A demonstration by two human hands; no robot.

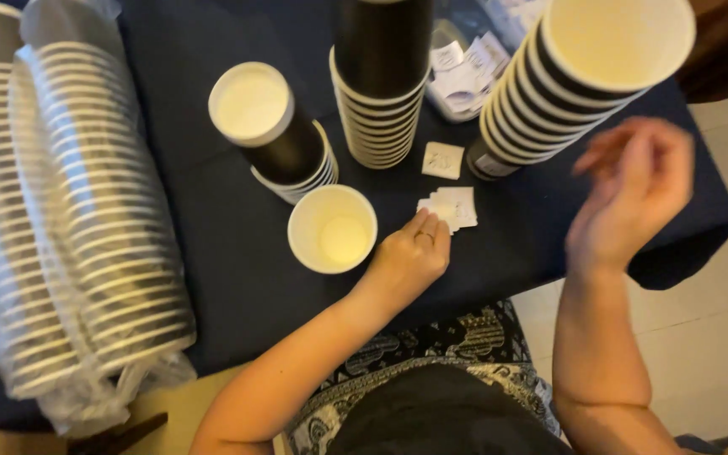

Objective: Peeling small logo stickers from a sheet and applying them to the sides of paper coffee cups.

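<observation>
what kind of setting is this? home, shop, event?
Likely a makeshift prep table, perhaps at home or an event. Stacks of dark paper cups, wrapped cup sleeves, a dark cloth-covered table, small white paper slips under the left hand.

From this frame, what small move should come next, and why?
Probably the left hand should lift one white paper square. Its fingers already rest on the small pile, an open single cup stands right beside it, and the right hand hangs raised and empty.
</observation>
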